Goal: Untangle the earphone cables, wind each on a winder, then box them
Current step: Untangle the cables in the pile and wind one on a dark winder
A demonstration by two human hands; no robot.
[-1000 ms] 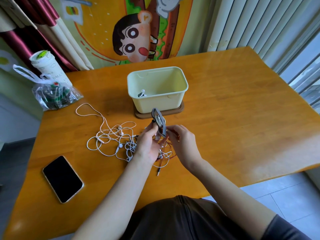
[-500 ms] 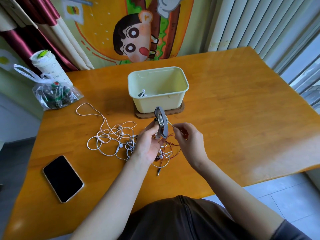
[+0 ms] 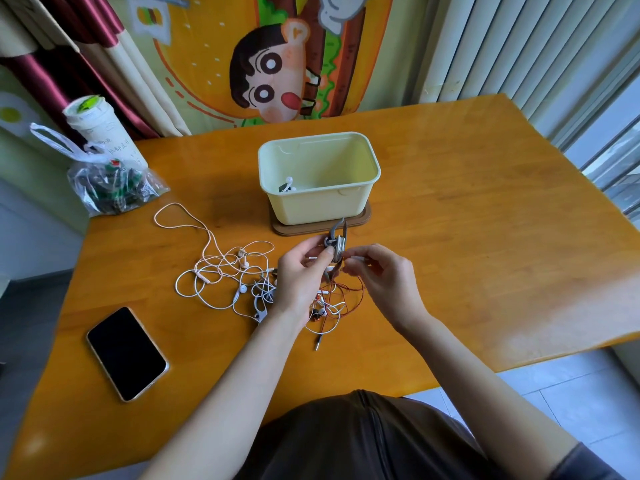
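My left hand (image 3: 300, 278) grips a grey winder (image 3: 336, 242) with white cable wound round its middle, held above the table in front of the box. My right hand (image 3: 379, 276) pinches the white cable's free end just right of the winder. A tangle of white earphone cables (image 3: 225, 268) lies on the table to the left, with a second grey winder (image 3: 260, 308) at its near edge. A thin red cable (image 3: 346, 297) and more white cable lie under my hands. The pale yellow box (image 3: 320, 206) stands behind on a brown base, with white earphones (image 3: 286, 185) inside.
A black phone (image 3: 126, 353) lies face up near the table's left front. A clear plastic bag (image 3: 110, 188) of dark items and a white paper cup (image 3: 100, 133) sit at the back left corner. The wooden table (image 3: 485, 237) ends at the right near a window.
My right hand moved out to the right, pulling the cable, then came back beside the winder. The winder tipped a little in my left hand.
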